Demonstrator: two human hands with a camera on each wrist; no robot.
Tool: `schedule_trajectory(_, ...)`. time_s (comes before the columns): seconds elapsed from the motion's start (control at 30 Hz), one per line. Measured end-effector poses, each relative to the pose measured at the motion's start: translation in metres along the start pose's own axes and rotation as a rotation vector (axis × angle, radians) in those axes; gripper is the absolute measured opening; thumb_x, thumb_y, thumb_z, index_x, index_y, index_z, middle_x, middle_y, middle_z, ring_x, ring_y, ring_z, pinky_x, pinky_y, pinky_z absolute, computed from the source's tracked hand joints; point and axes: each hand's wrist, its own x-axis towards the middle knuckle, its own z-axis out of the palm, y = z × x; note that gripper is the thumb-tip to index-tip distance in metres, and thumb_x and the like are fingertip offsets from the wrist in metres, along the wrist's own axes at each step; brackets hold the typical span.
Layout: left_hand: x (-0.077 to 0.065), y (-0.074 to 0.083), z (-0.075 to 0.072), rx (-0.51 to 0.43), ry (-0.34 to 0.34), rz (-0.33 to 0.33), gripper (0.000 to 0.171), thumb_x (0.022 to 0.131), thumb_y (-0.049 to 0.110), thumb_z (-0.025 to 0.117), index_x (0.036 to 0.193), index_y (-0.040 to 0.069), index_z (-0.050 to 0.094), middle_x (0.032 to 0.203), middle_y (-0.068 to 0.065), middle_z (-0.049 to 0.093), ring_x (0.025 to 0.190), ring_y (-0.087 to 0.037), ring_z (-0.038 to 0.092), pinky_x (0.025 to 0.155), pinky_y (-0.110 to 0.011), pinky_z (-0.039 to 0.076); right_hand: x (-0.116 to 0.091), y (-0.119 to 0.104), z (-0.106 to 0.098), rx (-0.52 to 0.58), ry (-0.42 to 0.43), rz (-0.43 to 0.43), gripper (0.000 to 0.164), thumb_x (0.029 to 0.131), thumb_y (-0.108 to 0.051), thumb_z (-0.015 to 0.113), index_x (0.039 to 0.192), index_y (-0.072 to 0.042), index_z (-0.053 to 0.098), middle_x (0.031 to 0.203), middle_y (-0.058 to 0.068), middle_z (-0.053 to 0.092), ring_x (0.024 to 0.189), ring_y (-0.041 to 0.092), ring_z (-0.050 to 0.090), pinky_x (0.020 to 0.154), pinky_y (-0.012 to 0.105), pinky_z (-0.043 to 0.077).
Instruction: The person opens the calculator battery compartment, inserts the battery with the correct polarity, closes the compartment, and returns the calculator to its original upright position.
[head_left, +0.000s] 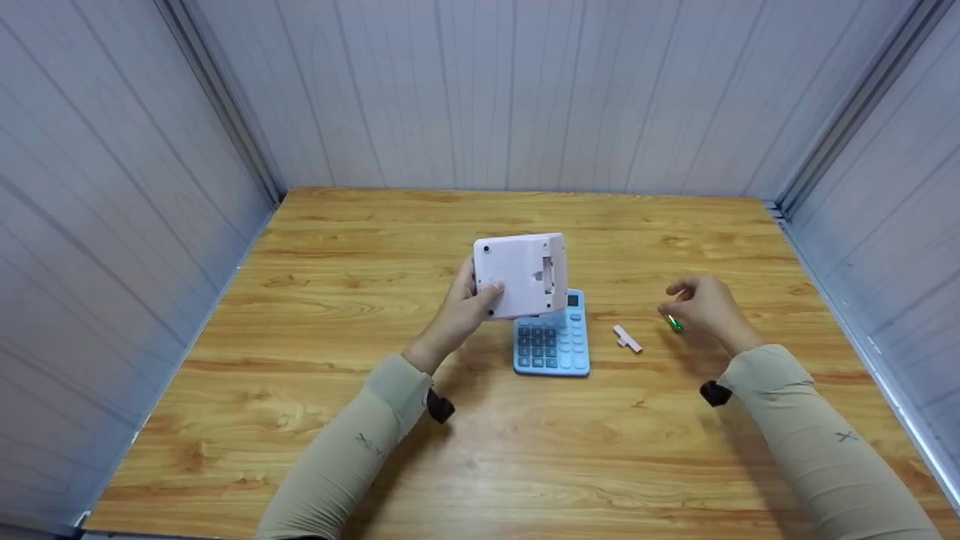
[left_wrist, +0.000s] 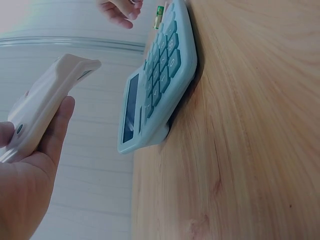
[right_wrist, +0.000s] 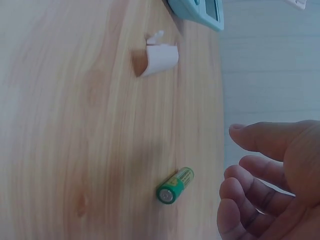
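My left hand (head_left: 456, 313) grips a pale pink calculator (head_left: 514, 274) at its left edge, thumb across the back casing. That back faces the head camera, and its uncovered battery compartment (head_left: 548, 275) shows near the right side. The left wrist view catches the same calculator (left_wrist: 42, 100) edge-on, above the table. My right hand (head_left: 706, 309) hovers over the table with loosely bent fingers and nothing between them. Close by it, a green battery (right_wrist: 176, 185) lies on the wood. A small pink battery cover (head_left: 628, 339) rests between the battery and a blue calculator (head_left: 570, 352).
The blue calculator (left_wrist: 160, 75) lies keys up on the wooden table (head_left: 300, 375), partly hidden beneath the pink one in the head view. White panel walls (head_left: 480, 97) stand at the back and both sides.
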Motion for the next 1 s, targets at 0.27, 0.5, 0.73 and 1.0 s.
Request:
schedule_trajectory(0.27,0.000,-0.001,0.000,0.008,-0.015,0.031,0.051,0.103,0.008,0.046,0.149,0.021,0.027,0.134,-0.014,0.054,0.119,-0.031,0.061,0.086,-0.048,0.057,0.001,0.011,0.000,-0.039,-0.004,-0.010,0.042,0.092,-0.025,0.068,0.121,0.004,0.061,0.104,0.019,0.063,0.088,0.027,0.060,0.072,0.036,0.052)
schedule_trajectory(0.5,0.001,-0.001,0.000,0.018,-0.011,0.032,0.052,0.103,0.008,0.045,0.149,0.023,0.027,0.133,-0.013,0.055,0.118,-0.030,0.061,0.087,-0.047,0.057,0.003,0.019,0.002,-0.062,-0.021,0.044,0.042,0.090,-0.026,0.070,0.118,0.003,0.060,0.108,0.020,0.059,0.092,0.029,0.058,0.074,0.037,0.050)
schedule_trajectory(0.73,0.000,0.001,0.000,0.009,-0.022,0.020,0.051,0.103,0.011,0.046,0.149,0.024,0.027,0.135,-0.011,0.055,0.120,-0.029,0.060,0.088,-0.047,0.056,0.007,0.025,0.006,-0.070,-0.018,0.041,0.040,0.089,-0.026,0.072,0.114,0.003,0.062,0.107,0.020,0.060,0.086,0.026,0.061,0.068,0.032,0.051)
schedule_trajectory(1.0,0.000,0.000,0.000,-0.001,-0.029,0.003,0.053,0.104,0.011,0.046,0.151,0.026,0.025,0.137,-0.011,0.054,0.121,-0.030,0.059,0.088,-0.047,0.056,0.010,0.031,0.011,-0.092,-0.029,0.057,0.031,0.088,-0.025,0.073,0.107,-0.001,0.065,0.103,0.017,0.065,0.077,0.019,0.060,0.062,0.029,0.049)
